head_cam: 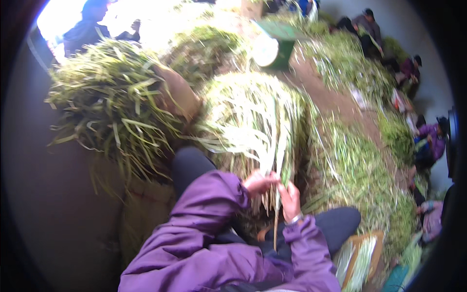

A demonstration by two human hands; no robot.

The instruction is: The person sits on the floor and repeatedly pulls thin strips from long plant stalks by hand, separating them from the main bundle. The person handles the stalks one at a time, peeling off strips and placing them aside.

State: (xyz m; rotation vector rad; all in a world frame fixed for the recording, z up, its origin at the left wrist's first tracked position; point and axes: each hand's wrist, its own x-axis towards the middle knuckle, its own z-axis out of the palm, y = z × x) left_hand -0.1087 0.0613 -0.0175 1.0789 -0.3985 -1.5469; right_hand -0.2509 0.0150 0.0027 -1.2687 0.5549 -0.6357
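Observation:
Both hands meet in front of my lap, among long green and whitish leaves. My left hand point(259, 182) is closed around the lower ends of a bunch of pale leaf strips point(268, 146), which fan upward and to the left. Close beside it, my right hand point(290, 201) pinches a green leaf stalk point(278, 204) whose brownish lower end hangs toward my lap. A bracelet or watch is on the right wrist. Just beyond the hands stands a large bundle of leaves point(244, 91), brightly lit on top, its ends drooping toward me.
A big heap of green leaves point(109, 95) rises at the left, beside a tan sack or board point(178, 91). A green dial scale point(282, 51) stands beyond the bundle. Loose leaves point(350, 164) cover the ground at right, near cut strips point(361, 259). Several people sit along the wall.

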